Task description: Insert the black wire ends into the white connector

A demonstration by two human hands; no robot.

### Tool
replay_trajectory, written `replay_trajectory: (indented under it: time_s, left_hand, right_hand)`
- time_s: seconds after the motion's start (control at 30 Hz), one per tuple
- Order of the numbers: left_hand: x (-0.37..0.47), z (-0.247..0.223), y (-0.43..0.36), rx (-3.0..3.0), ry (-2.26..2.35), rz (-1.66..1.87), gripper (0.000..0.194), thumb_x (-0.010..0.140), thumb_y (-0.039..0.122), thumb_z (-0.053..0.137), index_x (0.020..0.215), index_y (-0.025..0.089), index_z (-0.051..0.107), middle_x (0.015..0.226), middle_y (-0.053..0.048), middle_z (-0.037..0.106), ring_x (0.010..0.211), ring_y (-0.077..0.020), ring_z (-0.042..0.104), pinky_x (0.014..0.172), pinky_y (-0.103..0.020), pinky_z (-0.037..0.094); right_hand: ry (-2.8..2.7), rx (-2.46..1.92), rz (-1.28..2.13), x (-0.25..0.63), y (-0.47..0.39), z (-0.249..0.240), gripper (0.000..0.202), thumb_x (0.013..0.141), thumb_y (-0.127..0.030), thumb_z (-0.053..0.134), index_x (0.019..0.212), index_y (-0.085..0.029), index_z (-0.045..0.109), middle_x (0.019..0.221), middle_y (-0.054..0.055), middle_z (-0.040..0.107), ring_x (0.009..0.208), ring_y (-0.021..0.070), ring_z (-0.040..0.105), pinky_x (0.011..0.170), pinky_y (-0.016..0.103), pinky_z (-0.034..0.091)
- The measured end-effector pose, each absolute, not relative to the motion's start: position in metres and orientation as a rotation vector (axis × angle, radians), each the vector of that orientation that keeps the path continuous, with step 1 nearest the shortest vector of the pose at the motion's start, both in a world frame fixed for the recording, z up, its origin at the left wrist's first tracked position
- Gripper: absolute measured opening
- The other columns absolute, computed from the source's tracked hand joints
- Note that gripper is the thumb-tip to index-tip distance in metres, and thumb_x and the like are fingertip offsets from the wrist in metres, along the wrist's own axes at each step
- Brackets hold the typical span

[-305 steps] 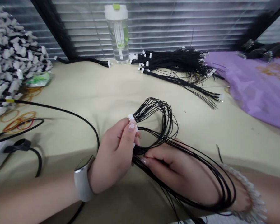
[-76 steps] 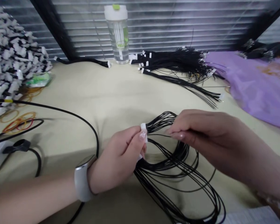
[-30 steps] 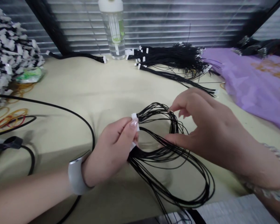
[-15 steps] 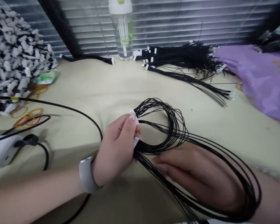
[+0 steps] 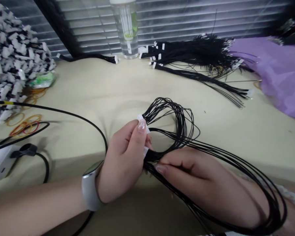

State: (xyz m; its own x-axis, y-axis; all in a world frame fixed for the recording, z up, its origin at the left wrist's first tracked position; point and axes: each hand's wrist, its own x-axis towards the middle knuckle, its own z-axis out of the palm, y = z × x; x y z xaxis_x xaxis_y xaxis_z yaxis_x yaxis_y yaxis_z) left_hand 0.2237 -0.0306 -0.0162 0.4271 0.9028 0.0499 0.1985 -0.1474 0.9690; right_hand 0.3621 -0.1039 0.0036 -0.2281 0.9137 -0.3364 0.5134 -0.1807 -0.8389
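Observation:
My left hand is closed around the white connector ends of a black wire harness, thumb on top. Small loops of its thin wires bulge out to the right of that grip. Just below the loops, my right hand pinches some of the black wires between thumb and forefinger, close to the left hand. A longer loop of wires passes over the back of the right hand and round its wrist. The fingertips hide exactly which wires are pinched.
At the back lie a pile of black harnesses and a clear bottle. On the left are a heap of white connectors, rubber bands, a black cable and a white device. A purple bag is at right.
My right hand has moved slightly left and up, its thumb and forefinger coming together on the wires beside the left hand. My left hand keeps its grip. The view has shifted slightly.

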Motion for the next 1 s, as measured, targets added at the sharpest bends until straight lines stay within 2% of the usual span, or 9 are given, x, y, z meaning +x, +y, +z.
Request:
replay_trajectory:
  time_s: [0.2,0.4,0.53,0.87,1.0]
  left_hand:
    - [0.2241,-0.0209,-0.0304,1.644,0.919,0.901,0.038,0.095,0.034,0.036,0.062,0.016,0.043,0.056,0.003,0.044,0.051,-0.0054,0.043,0.048,-0.014,0.039]
    - [0.2232,-0.0181,-0.0326,1.716,0.891,0.916,0.037,0.095,0.031,0.036,0.063,0.016,0.045,0.057,0.003,0.046,0.053,-0.0044,0.045,0.049,-0.012,0.039]
    - [0.2228,-0.0169,-0.0333,1.754,0.922,0.891,0.036,0.095,0.028,0.034,0.062,0.015,0.044,0.057,0.003,0.047,0.052,-0.0045,0.044,0.047,-0.013,0.037]
    - [0.2252,-0.0127,-0.0312,1.854,0.973,0.85,0.034,0.093,0.022,0.035,0.062,0.016,0.046,0.056,0.003,0.048,0.051,-0.0052,0.043,0.046,-0.014,0.036]
    - [0.2238,-0.0142,-0.0319,1.847,0.96,0.852,0.034,0.094,0.023,0.034,0.063,0.016,0.047,0.058,0.003,0.049,0.053,-0.005,0.044,0.049,-0.014,0.037]
  right_hand:
    - [-1.69,-1.651,1.332,0.3619,-0.1077,0.0014,0.029,0.09,-0.03,0.041,0.066,-0.016,0.048,0.062,-0.004,0.046,0.057,0.0045,0.041,0.049,0.018,0.031]
    - [-1.725,-1.694,1.186,0.3623,-0.1107,-0.0005,0.025,0.087,-0.033,0.046,0.072,-0.02,0.061,0.064,-0.006,0.055,0.057,0.0045,0.048,0.052,0.018,0.033]
    - [-1.674,-1.717,1.256,0.3643,-0.1081,0.0043,0.03,0.089,-0.036,0.043,0.078,-0.018,0.064,0.072,-0.003,0.061,0.061,0.0068,0.053,0.049,0.019,0.034]
    - [-1.661,-1.748,1.349,0.365,-0.109,0.0016,0.041,0.092,-0.045,0.037,0.079,-0.016,0.063,0.075,-0.001,0.061,0.064,0.0085,0.055,0.049,0.02,0.034]
    - [-1.776,-1.751,1.239,0.3634,-0.1093,0.0009,0.042,0.093,-0.043,0.035,0.07,-0.016,0.057,0.067,-0.003,0.058,0.059,0.0058,0.051,0.048,0.021,0.029]
